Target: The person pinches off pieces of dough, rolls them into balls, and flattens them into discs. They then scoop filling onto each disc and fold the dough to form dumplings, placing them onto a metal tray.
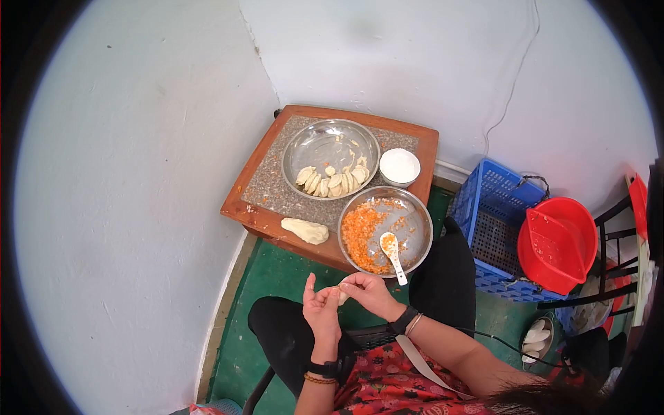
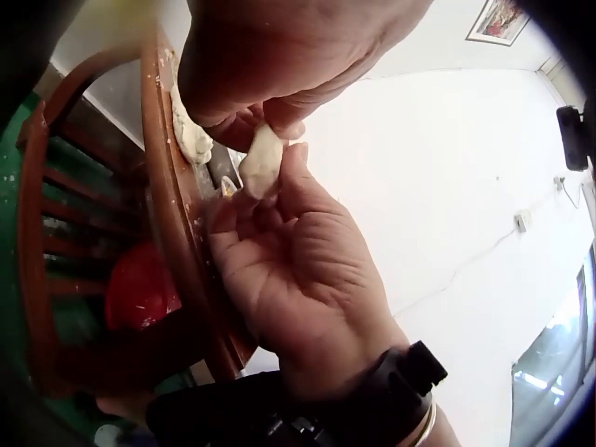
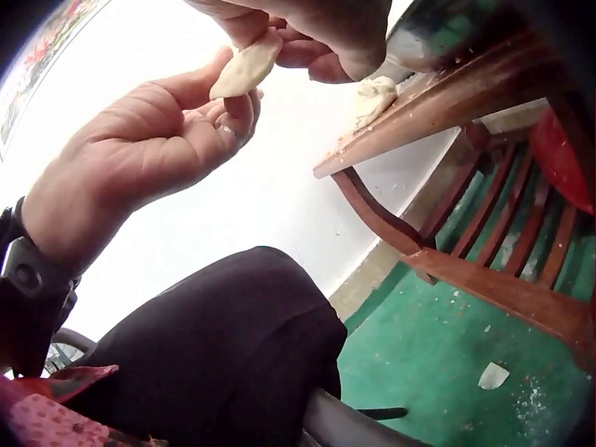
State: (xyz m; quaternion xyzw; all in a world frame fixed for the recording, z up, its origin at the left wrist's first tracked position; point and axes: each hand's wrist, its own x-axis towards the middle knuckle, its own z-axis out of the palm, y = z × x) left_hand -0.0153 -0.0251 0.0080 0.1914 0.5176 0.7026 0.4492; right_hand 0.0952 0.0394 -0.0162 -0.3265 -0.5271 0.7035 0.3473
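Out in front of the body, above the lap, my left hand (image 1: pixel 321 312) and right hand (image 1: pixel 372 296) together pinch a small, flattened piece of dough (image 3: pixel 248 67). Thumbs and fingertips of both hands meet at its edges; the right wrist view shows it pale and oval. The fingers partly cover it in the head view. Just beyond the hands, a steel basin (image 1: pixel 418 238) holds chopped orange filling (image 1: pixel 361 232) and a white spoon (image 1: pixel 393 256). A larger lump of dough (image 1: pixel 305 230) lies at the near edge of the table.
On the low wooden table (image 1: pixel 257 196), a steel plate (image 1: pixel 319 144) carries a row of dumplings (image 1: pixel 335 184) beside a bowl of white powder (image 1: pixel 400 166). To the right, a red basin (image 1: pixel 564 232) sits on a blue crate (image 1: pixel 477 183). Walls stand left and behind.
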